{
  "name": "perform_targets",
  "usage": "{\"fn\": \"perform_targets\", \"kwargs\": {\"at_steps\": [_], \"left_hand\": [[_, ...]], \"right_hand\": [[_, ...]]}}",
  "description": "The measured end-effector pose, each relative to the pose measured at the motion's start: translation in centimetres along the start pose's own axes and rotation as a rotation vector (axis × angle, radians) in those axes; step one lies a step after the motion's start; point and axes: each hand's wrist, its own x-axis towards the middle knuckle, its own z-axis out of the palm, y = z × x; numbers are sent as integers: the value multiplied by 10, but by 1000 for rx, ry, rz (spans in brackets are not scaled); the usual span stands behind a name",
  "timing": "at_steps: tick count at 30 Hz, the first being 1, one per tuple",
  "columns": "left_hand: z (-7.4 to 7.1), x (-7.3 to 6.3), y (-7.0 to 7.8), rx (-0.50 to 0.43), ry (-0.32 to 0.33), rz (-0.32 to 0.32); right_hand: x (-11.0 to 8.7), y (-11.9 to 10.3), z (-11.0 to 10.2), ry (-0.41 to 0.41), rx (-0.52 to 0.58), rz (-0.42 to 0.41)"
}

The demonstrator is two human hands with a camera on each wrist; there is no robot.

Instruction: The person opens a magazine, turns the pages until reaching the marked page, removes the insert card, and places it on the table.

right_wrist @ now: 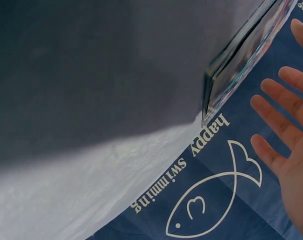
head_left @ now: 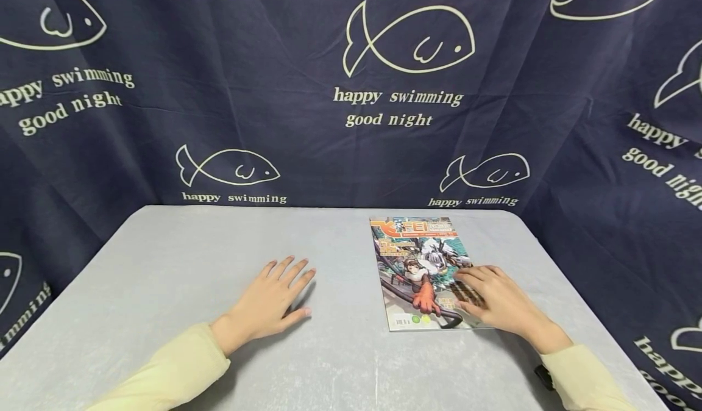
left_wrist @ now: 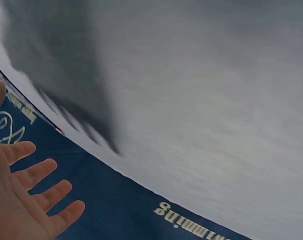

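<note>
A magazine (head_left: 408, 277) with a colourful illustrated cover and orange title lies flat on the table, right of centre. My right hand (head_left: 496, 298) is over its lower right part, fingers loosely bent and covering some of the cover. In the right wrist view, the magazine's edge (right_wrist: 241, 60) shows at the top, and the right hand (right_wrist: 291, 130) appears raised apart from it, holding nothing. To the left, my left hand (head_left: 269, 304) hovers above the table with fingers spread. The left wrist view shows that hand (left_wrist: 26, 195) with an empty palm and its shadow on the tabletop.
A light grey table (head_left: 181, 264) with rounded far corners spreads beneath both hands. Dark blue curtain (head_left: 307, 82) with fish drawings and lettering hangs behind it and along both sides. A small black object (head_left: 544, 376) shows by the right sleeve.
</note>
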Motion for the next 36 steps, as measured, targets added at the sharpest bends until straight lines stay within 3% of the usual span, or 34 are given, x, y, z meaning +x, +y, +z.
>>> {"fn": "perform_targets", "kwargs": {"at_steps": [16, 25, 36], "left_hand": [[-1, 25, 27, -10, -18, 98], [-2, 36, 40, 2, 17, 156], [-1, 47, 52, -7, -20, 166]], "right_hand": [[-9, 1, -4, -15, 26, -39], [-13, 2, -6, -52, 41, -43], [-19, 7, -10, -66, 54, -24]]}}
